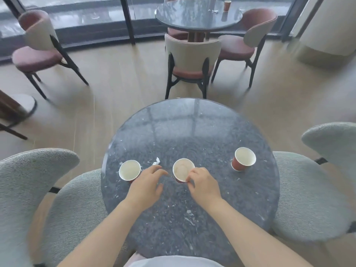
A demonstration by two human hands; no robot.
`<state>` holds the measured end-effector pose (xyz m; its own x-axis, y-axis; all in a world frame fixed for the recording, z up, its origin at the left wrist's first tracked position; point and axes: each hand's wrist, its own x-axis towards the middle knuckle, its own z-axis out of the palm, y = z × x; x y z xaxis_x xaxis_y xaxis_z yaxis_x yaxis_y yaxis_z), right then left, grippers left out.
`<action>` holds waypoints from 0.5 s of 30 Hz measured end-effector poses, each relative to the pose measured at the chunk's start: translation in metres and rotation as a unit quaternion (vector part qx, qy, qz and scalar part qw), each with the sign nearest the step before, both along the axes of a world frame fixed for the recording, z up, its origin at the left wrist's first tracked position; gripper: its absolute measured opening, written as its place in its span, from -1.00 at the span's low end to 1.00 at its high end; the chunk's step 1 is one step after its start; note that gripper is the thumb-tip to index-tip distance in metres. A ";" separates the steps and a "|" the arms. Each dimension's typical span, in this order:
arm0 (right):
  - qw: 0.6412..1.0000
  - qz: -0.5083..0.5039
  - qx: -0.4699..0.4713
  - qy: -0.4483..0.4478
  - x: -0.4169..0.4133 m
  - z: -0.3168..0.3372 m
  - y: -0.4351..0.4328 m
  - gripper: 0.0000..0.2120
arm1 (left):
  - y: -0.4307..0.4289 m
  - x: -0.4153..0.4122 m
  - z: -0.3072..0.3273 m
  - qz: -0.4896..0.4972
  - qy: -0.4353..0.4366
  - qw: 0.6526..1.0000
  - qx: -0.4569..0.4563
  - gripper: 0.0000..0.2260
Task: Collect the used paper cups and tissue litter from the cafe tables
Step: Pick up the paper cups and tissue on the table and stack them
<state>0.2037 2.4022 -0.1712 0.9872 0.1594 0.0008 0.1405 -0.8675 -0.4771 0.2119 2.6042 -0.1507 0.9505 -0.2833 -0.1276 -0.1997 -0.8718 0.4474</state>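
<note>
Three red paper cups with white insides stand on the round dark stone table (pixel 192 120): a left cup (pixel 129 169), a middle cup (pixel 182 169) and a right cup (pixel 244 158). A small crumpled white tissue (pixel 156 161) lies between the left and middle cups. My left hand (pixel 148 185) hovers between those two cups, fingers spread, holding nothing. My right hand (pixel 203 183) has its fingertips on the near right rim of the middle cup. A second round table (pixel 185 18) farther back carries another red cup (pixel 227 5) and a bit of tissue (pixel 213 11).
Grey-green upholstered chairs flank the near table, one on the left (pixel 38 189) and one on the right (pixel 312 189). Pink and cream chairs (pixel 192 60) stand around the far table, another (pixel 38 45) at the left. Wooden floor lies between the tables; glass windows run along the back.
</note>
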 end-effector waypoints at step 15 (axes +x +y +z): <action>0.998 -0.014 -0.044 0.031 0.040 -0.006 0.044 -0.87 | 0.058 0.049 -0.014 0.014 0.013 0.993 0.119 -0.52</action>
